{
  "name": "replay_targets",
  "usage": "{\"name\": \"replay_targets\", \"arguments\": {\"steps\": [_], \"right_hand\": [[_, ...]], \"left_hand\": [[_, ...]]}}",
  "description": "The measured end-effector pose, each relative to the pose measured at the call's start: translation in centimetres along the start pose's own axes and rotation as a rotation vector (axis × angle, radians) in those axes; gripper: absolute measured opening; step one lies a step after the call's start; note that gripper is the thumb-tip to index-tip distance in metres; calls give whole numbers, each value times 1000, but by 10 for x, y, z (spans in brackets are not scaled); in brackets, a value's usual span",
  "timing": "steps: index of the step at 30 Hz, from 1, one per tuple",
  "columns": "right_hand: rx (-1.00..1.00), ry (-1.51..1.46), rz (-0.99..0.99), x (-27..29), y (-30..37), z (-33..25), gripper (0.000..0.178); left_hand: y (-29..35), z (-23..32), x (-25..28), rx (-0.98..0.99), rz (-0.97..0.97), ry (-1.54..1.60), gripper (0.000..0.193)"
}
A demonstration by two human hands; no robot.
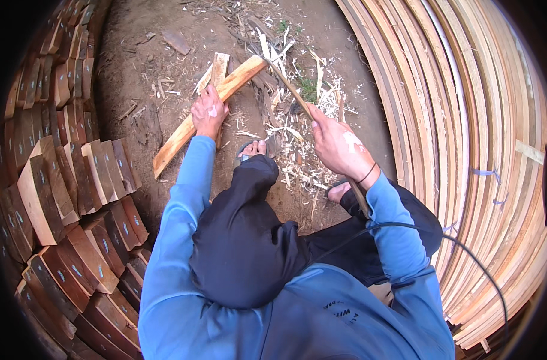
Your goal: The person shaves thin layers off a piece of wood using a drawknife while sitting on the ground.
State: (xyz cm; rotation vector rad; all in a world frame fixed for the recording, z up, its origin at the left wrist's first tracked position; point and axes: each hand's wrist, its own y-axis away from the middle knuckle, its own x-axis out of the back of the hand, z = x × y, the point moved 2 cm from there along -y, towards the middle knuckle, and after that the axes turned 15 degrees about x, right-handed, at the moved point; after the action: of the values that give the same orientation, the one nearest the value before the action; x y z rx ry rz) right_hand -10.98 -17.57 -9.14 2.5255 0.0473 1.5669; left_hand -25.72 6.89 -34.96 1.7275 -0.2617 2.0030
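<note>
My left hand (208, 112) grips a long light wooden plank (176, 139) that lies slanted across the dirt ground, its far end raised. A shorter plank (219, 67) lies under it. My right hand (338, 144) is closed around the wooden handle of a long-handled chopping tool (291, 91). The tool's head touches the plank's upper end (255, 62). I squat in dark trousers and blue sleeves, with my sandalled foot (253, 149) between my two hands.
Pale wood shavings (297, 141) litter the dirt around my feet. A stack of reddish-brown cut wood blocks (75, 198) curves along the left. Long thin bent wooden strips (477, 132) are piled on the right. A black cable (465, 252) runs over my right arm.
</note>
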Motion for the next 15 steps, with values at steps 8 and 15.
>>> {"name": "replay_targets", "arguments": {"steps": [8, 15], "right_hand": [[-297, -317, -13, 21, 12, -19, 48], [-262, -264, -16, 28, 37, -43, 54]], "left_hand": [[-2, 2, 5, -7, 12, -16, 54], [4, -6, 1, 25, -12, -20, 54]]}}
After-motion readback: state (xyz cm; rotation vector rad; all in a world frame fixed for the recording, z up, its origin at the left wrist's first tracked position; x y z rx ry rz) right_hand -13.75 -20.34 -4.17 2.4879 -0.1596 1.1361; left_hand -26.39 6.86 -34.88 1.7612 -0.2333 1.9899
